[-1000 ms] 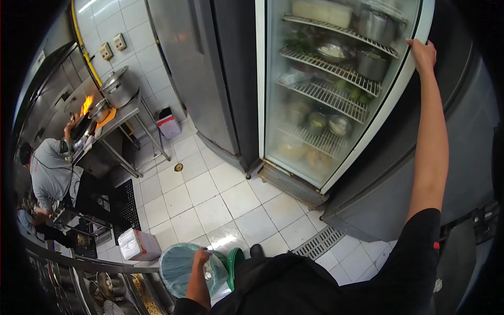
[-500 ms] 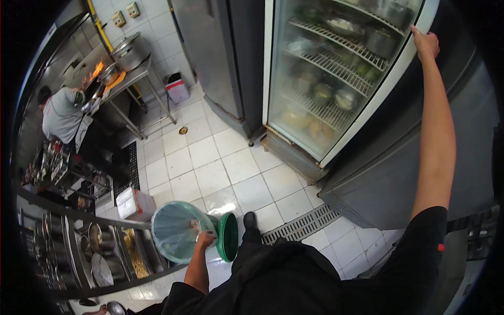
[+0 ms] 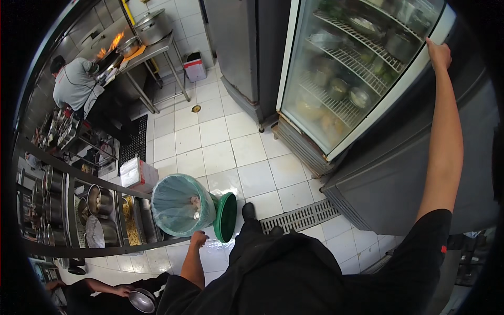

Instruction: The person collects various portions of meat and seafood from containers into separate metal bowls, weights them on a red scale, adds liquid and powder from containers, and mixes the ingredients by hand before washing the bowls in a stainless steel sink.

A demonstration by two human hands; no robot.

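My right arm is stretched out to the far right, and my right hand (image 3: 440, 54) is closed round the upper right edge of a white-framed glass fridge door (image 3: 379, 110). Behind the glass, wire shelves hold pots, bowls and greens. My left hand (image 3: 198, 239) hangs low beside the near rim of a round bin (image 3: 173, 223) lined with a greenish clear bag. Its fingers are curled in, and nothing shows in them. Pale pinkish-white scraps (image 3: 195, 205) lie inside the bin bag. A green round lid (image 3: 226, 218) leans upright against the bin's right side.
At the upper left a person in grey (image 3: 76, 86) works at a stove with flames (image 3: 113, 44). Below left, another person's hand (image 3: 125, 290) holds a metal bowl (image 3: 143, 301). Shelving with pots (image 3: 102, 199) stands left of the bin. A floor drain grate (image 3: 302, 216) lies ahead.
My left hand has drawn back from over the bin to its near side. My right hand keeps its hold on the door. The person with the bowl has come further into view.
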